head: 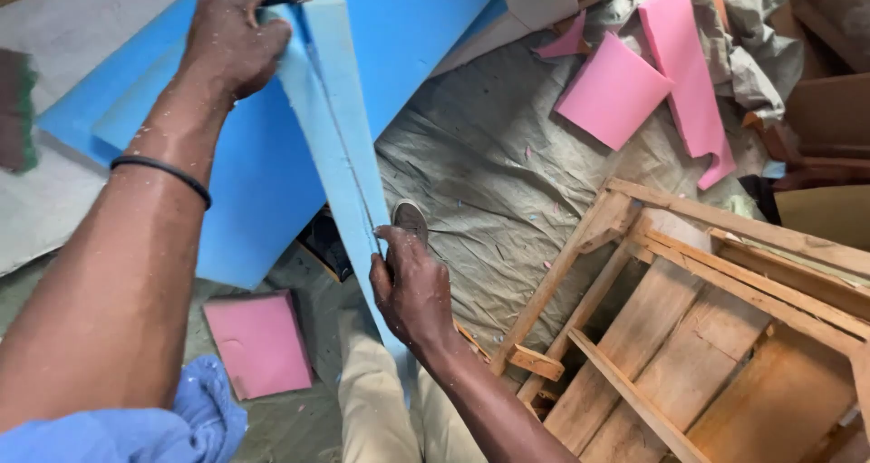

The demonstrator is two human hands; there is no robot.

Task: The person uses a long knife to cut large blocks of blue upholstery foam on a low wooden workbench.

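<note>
Nearest the lens, the left forearm with its black wristband (163,171) runs up to the left hand (237,39), which is closed over the top end of a long strip of light blue foam (326,101) — fingers curled round the far edge, holding the strip upright and slightly tilted. A thin cut line runs down the strip's length. Lower down, the right hand (412,286) is clenched around a handle I cannot make out, with a round metal blade (410,217) showing just above the knuckles, right at the foot of the cut line and touching the foam.

Risks, as I judge them: the blade sits close to the thumb, so a slip could nick it; the strip is held only at its top, so it may flex and let the cut wander off line.

Behind the strip leans a large darker blue foam sheet (263,173). Pink foam offcuts (634,82) lie on the crumpled grey cloth (498,200), a pink block (260,342) rests near the knee, and a bare wooden frame (707,327) stands to the right — well apart from both hands.
</note>
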